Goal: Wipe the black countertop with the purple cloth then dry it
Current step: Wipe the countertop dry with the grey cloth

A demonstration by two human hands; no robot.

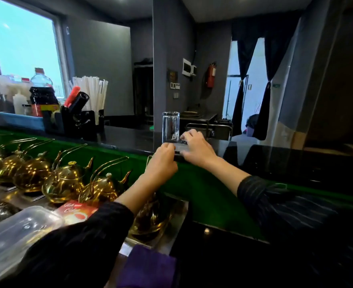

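The purple cloth [148,267] lies bunched at the bottom centre, on the near lower ledge, with neither hand on it. The black countertop [121,136] runs along the raised bar beyond a green front panel. Both hands reach up to its near edge. My left hand [164,161] and my right hand [196,147] together pinch a small flat clear item [180,148], which I cannot identify. An upturned clear glass [170,126] stands on the countertop just behind my hands.
A row of golden teapots [63,179] lines the lower shelf at left. A clear plastic box [15,231] and a red packet [78,210] lie nearer. A black organiser with straws [88,104], bottles and a blue tray [21,119] stand at the countertop's left.
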